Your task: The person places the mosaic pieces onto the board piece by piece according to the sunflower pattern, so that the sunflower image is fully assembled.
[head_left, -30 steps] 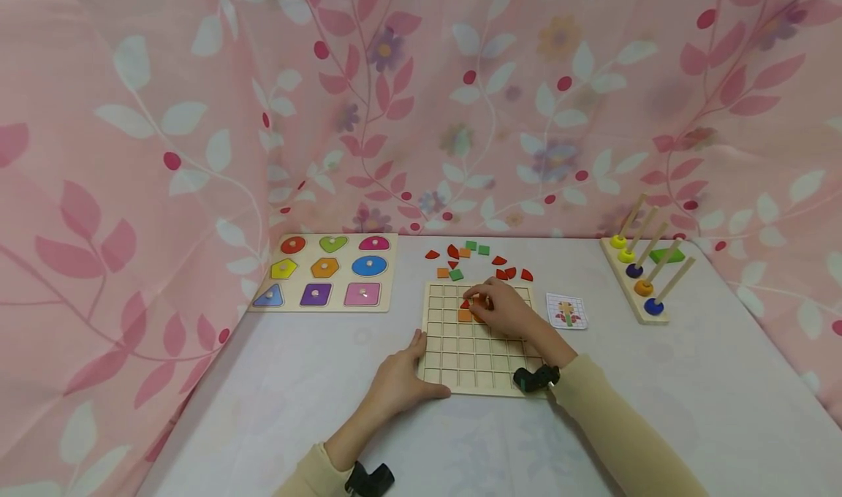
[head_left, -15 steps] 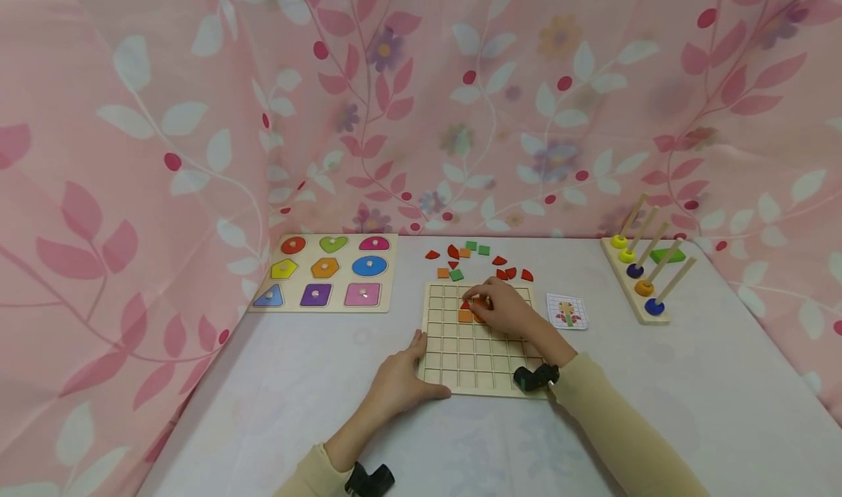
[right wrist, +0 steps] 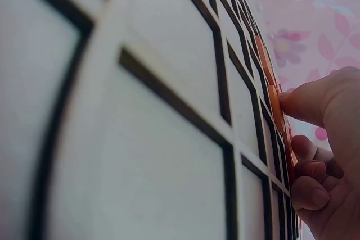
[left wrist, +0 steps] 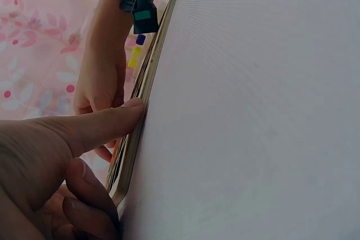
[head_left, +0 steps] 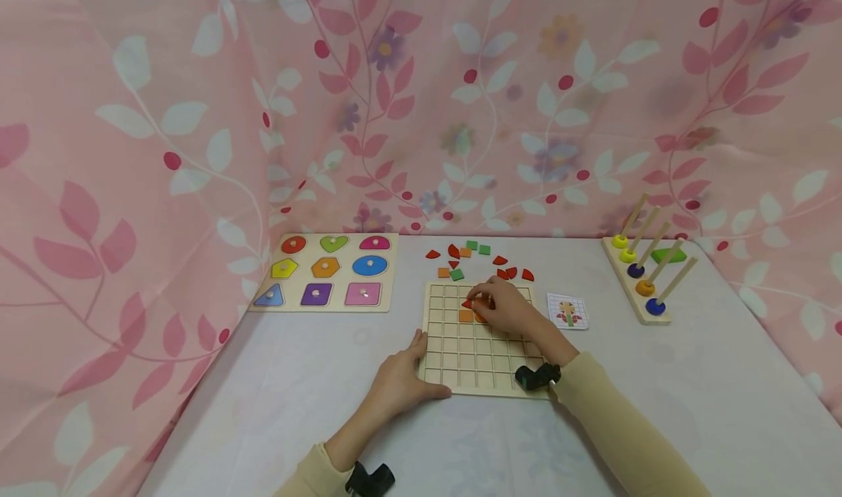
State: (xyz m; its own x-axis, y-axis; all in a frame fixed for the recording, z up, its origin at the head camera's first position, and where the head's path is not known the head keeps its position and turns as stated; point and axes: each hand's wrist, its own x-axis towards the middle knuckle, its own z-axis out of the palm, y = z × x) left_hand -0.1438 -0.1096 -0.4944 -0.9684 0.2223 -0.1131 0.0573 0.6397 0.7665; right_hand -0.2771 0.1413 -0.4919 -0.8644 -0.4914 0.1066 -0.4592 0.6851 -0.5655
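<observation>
A wooden grid board (head_left: 457, 362) lies in front of me. My left hand (head_left: 397, 387) holds its near left corner, with the thumb (left wrist: 112, 125) along the near edge and the fingers at the left side. Over the board's upper middle, my right hand (head_left: 503, 307) pinches a small red piece (head_left: 467, 303) at its fingertips. Below that piece an orange square (head_left: 465, 316) sits in a cell. More orange shows under the hand, and in the right wrist view the thumb touches an orange piece (right wrist: 275, 108). The hand partly hides the cells there.
Loose red, orange and green pieces (head_left: 457, 274) lie beyond the board. A pattern card (head_left: 567, 312) is at its right. Farther right stands a peg rack (head_left: 638, 285) with coloured beads, a green block (head_left: 669, 255) behind it. A shape puzzle (head_left: 342, 303) lies back left.
The red piece at my right fingertips has shifted slightly, and the fingers have moved very little. My left hand keeps its place on the board.
</observation>
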